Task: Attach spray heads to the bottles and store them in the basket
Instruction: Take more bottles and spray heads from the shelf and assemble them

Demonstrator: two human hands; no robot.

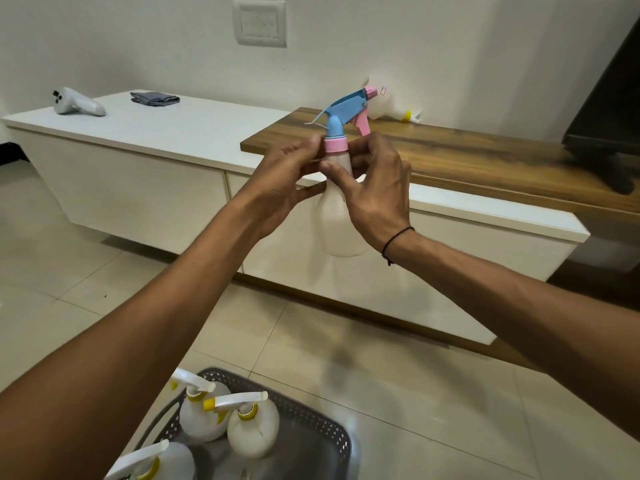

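I hold a white bottle [337,220] upright in mid-air in front of the cabinet. On its neck sits a blue and pink spray head [346,110] with a pink collar. My left hand [284,178] pinches the pink collar from the left. My right hand [375,183] grips the bottle's neck and shoulder from the right. A grey perforated basket [322,431] stands on the floor at the bottom, holding three white bottles with white and yellow spray heads [239,400]. Another white bottle [391,105] with a yellow neck lies on the wooden shelf behind.
A low white cabinet [156,133] runs along the wall, with a wooden shelf [485,157] on its right part. A white controller [78,103] and a folded grey cloth [154,98] lie on it. A dark screen stand [609,147] is at far right.
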